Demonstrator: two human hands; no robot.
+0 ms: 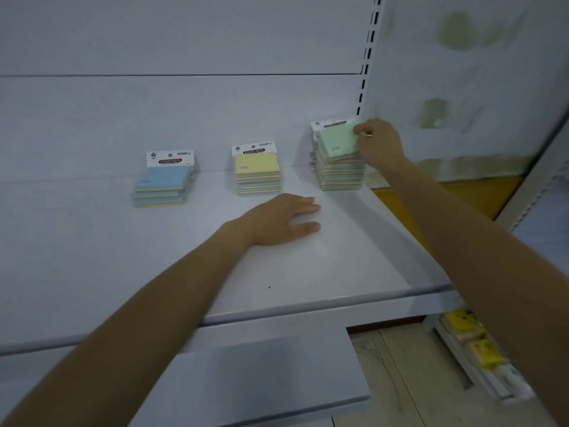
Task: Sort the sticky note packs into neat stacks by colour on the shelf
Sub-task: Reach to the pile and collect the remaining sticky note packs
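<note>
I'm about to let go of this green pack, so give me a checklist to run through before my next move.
1. Right hand pinches the top green sticky note pack at its corner: ok.
2. That pack lies square on the green-topped stack: not ok, tilted.
3. Left hand rests flat and free on the white metal shelf: ok.
4. Blue-topped stack and yellow-topped stack stand apart: ok.
5. Each stack holds one colour throughout: cannot tell, side edges look mixed.

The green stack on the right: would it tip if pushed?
Probably the tippiest: the green stack is the tallest of three, and its top pack, held by the right hand, sits tilted. The packs look plastic-wrapped, so they may slide apart rather than topple together.
</note>
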